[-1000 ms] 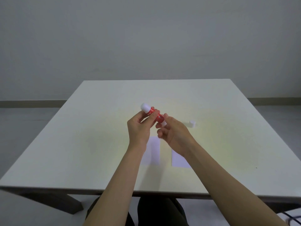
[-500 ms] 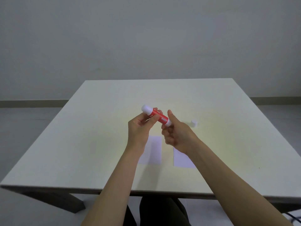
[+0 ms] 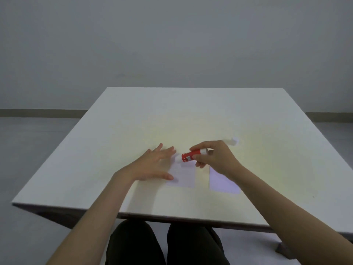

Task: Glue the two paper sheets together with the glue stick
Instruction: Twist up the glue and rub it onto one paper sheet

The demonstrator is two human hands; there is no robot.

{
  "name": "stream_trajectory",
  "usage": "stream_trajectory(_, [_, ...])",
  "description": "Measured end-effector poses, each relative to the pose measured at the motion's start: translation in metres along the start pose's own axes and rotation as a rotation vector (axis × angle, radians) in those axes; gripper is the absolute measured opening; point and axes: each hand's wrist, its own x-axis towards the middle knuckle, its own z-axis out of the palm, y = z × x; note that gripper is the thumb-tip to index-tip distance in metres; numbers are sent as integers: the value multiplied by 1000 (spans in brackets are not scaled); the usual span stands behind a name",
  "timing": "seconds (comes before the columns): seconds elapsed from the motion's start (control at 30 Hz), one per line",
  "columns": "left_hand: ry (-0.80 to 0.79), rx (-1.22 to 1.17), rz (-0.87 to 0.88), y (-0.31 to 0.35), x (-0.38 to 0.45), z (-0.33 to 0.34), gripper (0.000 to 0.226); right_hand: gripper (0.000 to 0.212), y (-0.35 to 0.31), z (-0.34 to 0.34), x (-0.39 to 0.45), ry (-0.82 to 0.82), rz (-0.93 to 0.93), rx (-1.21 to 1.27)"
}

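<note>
Head view, looking forward and down over a pale table [image 3: 118,150]. Step in hand, by judgement: start of glue application, cap [image 3: 235,140] already off and standing apart near the far right, glue not yet visibly on paper.

Right hand [image 3: 215,157] closed around the red glue stick [image 3: 189,156], barrel held nearly level, white tip pointing left and hovering at the far edge of the left paper sheet [image 3: 182,174]; contact between tip and paper not discernible. Left hand [image 3: 152,165] spread wide and flat, empty, fingers splayed beside the sheet's left edge, thumb tip [image 3: 170,177] at or on its near left corner, seemingly steadying it.

Right paper sheet [image 3: 222,183] flat on the table, just beside the left one with a narrow gap of tabletop between, far part hidden under the right wrist.

Next move, by judgement: tip lowered onto the left sheet and drawn across it in strokes, left hand pressing to stop sliding; afterwards, right sheet lifted and laid over the glued face, edges aligned.
</note>
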Motion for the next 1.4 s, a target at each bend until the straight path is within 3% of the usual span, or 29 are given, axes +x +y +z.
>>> stream_trajectory(0.1, [17,136,31,-7,9,14,92,17,3,10,-3,3,-48,-122])
stream_trajectory(0.23, [74,92,44,-15,8,21,93,18,8,18,-7,16,-154,-291])
stream_trajectory(0.4, [92,57,50,-17,7,22,94,17,8,17,-15,-143,-273,-366])
stream_trajectory(0.6, [82,102,35,-17,9,21,95,19,16,10,11,125,-191,-301])
stream_trajectory(0.67, [85,83,35,-16,8,22,95,18,17,11,5,143,-193,-308])
stream_trajectory(0.87, [83,48,27,-15,7,21,95,18,17,3,-27,-127,-261,-365])
stream_trajectory(1.1, [72,82,18,-10,7,18,94,19,25,-11,1,130,-153,-302])
stream_trajectory(1.3, [67,78,9,-9,6,18,95,18,15,-9,-33,-124,-326,-416])
stream_trajectory(1.4, [64,100,5,-9,7,17,95,19,20,-17,-21,-73,-298,-389])
